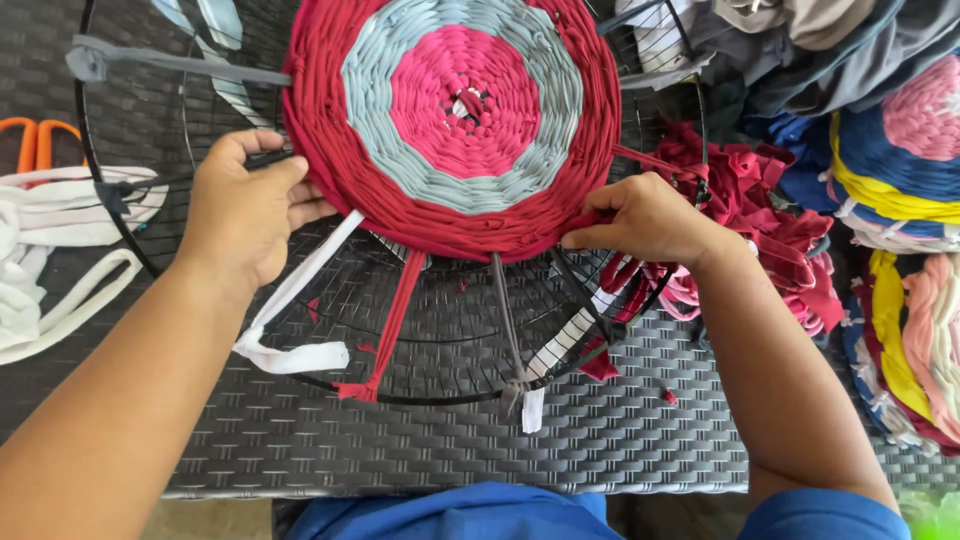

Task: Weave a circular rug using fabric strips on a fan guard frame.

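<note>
A round woven rug (455, 120) with a pink middle, a pale blue ring and a dark red outer band sits inside a black wire hoop (420, 398). Cloth spokes in red, grey and white run from the rug's edge to the hoop. My left hand (245, 205) presses against the rug's left edge, fingers curled on the red weave and a black spoke. My right hand (645, 218) pinches a dark red cloth strip (590, 222) at the rug's lower right edge.
The hoop lies on a black woven table (600, 440). Orange-handled scissors (35, 135) and white cloth strips (50, 260) lie at the left. A heap of red strips (770, 210) and stacked finished rugs (900, 160) fill the right side.
</note>
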